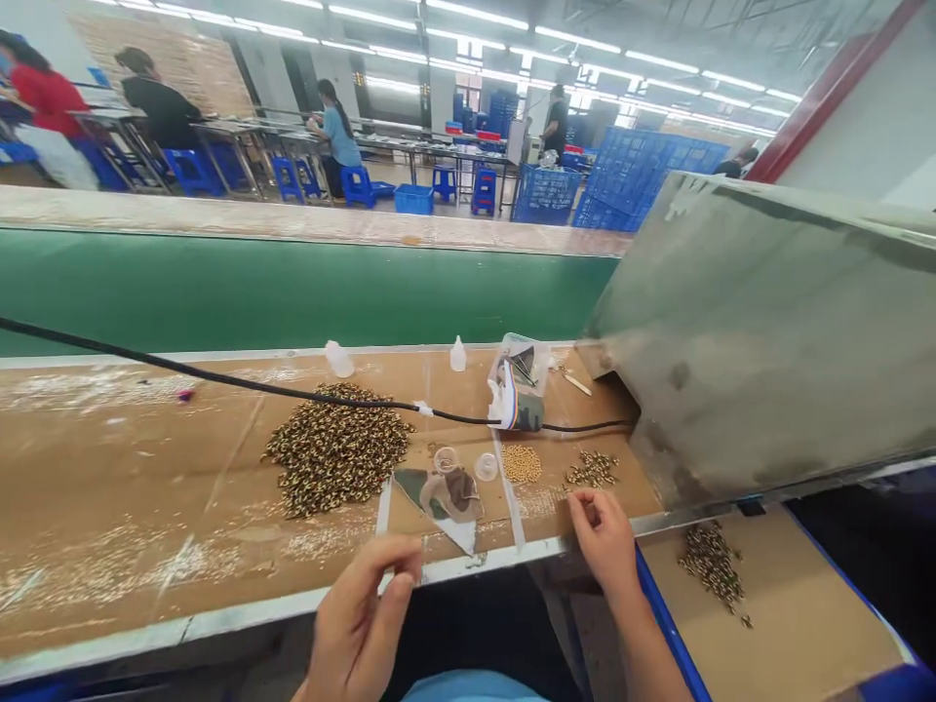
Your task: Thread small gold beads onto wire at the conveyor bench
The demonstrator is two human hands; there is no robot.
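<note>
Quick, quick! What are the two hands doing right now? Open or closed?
Left hand: partly open at a clear plastic sheet; cannot tell if holding it.
Right hand: loosely closed, holding nothing visible.

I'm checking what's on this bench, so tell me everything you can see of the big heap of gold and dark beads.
The heap of small beads is a loose, low, irregular mound lying directly on the brown cardboard lining of the bench. The beads look shiny and metallic, gold with dark markings, but their exact shape is too small to tell. Its edges scatter out unevenly. A black cable runs across its far edge. Neither the left hand nor the right hand touches it.
</note>
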